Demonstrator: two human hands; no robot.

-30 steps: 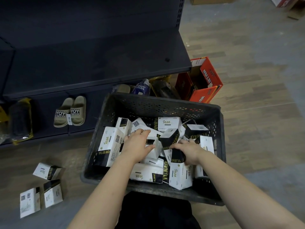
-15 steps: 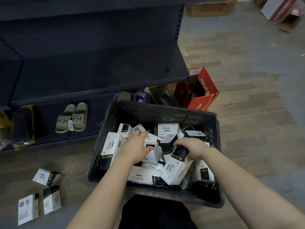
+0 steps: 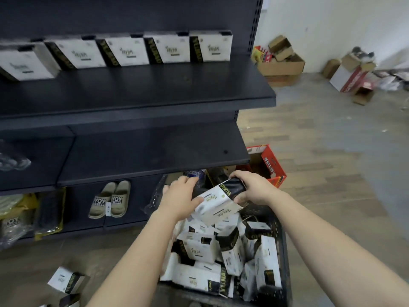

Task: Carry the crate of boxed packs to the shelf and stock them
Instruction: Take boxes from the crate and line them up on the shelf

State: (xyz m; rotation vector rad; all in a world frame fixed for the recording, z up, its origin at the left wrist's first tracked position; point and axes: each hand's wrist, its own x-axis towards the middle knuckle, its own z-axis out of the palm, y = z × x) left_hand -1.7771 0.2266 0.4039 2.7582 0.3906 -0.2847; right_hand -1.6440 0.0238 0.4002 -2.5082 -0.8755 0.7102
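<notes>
Both hands hold white-and-black boxes point(image 3: 218, 201) above the dark crate point(image 3: 284, 258): the right hand point(image 3: 250, 188) has its fingers wrapped round the black end, and the left hand point(image 3: 180, 196) grips the white end. More boxes lie jumbled in the crate, and a row of boxes point(image 3: 124, 52) stands on the upper shelf point(image 3: 155, 89).

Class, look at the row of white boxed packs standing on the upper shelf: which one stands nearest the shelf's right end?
The rightmost pack, beside the perforated upright; the four others line up to its left.
</notes>
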